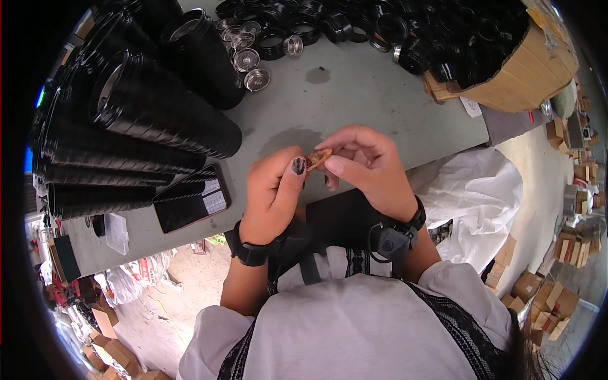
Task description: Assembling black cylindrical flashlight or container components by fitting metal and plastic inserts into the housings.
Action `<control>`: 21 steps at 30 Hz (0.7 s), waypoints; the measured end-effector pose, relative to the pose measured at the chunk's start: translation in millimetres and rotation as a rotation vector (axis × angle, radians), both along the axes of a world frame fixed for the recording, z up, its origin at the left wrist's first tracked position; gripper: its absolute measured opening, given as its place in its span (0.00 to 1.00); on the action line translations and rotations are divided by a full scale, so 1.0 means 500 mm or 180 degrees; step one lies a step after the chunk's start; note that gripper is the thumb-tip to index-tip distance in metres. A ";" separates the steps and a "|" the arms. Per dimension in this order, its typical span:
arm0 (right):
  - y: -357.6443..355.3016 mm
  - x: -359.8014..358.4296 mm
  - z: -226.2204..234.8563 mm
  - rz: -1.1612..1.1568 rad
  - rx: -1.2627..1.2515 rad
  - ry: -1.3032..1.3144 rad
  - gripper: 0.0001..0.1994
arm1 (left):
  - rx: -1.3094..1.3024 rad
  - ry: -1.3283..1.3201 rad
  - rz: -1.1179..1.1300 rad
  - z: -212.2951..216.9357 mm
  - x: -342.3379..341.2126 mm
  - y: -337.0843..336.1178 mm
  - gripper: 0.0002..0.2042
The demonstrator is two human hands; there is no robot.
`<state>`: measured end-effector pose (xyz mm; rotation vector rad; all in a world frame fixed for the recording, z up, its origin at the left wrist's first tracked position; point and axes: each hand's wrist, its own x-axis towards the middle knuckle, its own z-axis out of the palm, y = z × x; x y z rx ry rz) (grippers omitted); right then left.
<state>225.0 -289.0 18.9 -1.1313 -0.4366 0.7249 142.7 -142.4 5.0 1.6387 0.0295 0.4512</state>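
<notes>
A small reddish-brown piece, thin and curled with a wrinkled look, is pinched between my two hands above the near edge of the table; its kind I cannot make out. My left hand grips its left end, the thumb with a dark painted nail on top. The thumb and forefinger of my right hand close on its right end, while the other fingers curl beneath. Dark straps circle both wrists, and a small black device hangs at the right one. Left of my left hand lies a phone with a dark screen.
Tall black cylinders stand in rows on the left of the grey table. Round metal strainers and black rings lie at the back. A cardboard box of black parts sits back right; a clear plastic case lies front left.
</notes>
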 end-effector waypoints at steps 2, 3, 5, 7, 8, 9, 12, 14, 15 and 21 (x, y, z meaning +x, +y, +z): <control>-0.005 0.001 0.007 0.0066 0.0071 -0.0075 0.10 | -0.0002 0.0116 -0.0309 0.006 -0.002 0.008 0.14; -0.007 0.001 0.008 0.0075 0.0069 -0.0079 0.10 | -0.0004 0.0111 -0.0300 0.008 -0.003 0.013 0.14; -0.010 0.001 0.011 0.0092 0.0151 -0.0342 0.10 | 0.0076 0.0257 -0.0544 0.014 -0.006 0.019 0.14; -0.013 -0.001 0.015 0.0122 0.0179 -0.0481 0.10 | 0.0131 0.0252 -0.0582 0.021 -0.008 0.021 0.14; -0.014 -0.002 0.015 0.0141 0.0208 -0.0618 0.10 | 0.0185 0.0249 -0.0632 0.025 -0.009 0.021 0.14; -0.015 -0.001 0.016 0.0143 0.0207 -0.0621 0.10 | 0.0184 0.0246 -0.0630 0.028 -0.009 0.021 0.14; -0.016 -0.002 0.015 0.0056 0.0163 -0.0976 0.11 | 0.0439 0.0173 -0.0579 0.039 -0.011 0.022 0.13; -0.018 -0.004 0.011 0.0002 0.0255 -0.1280 0.11 | 0.0689 0.0073 -0.0602 0.048 -0.011 0.025 0.11; -0.019 -0.007 0.013 0.0006 0.0254 -0.1280 0.11 | 0.0687 0.0073 -0.0599 0.051 -0.012 0.026 0.11; -0.029 -0.005 0.032 0.0348 0.0576 -0.1574 0.11 | 0.0820 -0.0252 -0.0775 0.074 -0.016 0.026 0.11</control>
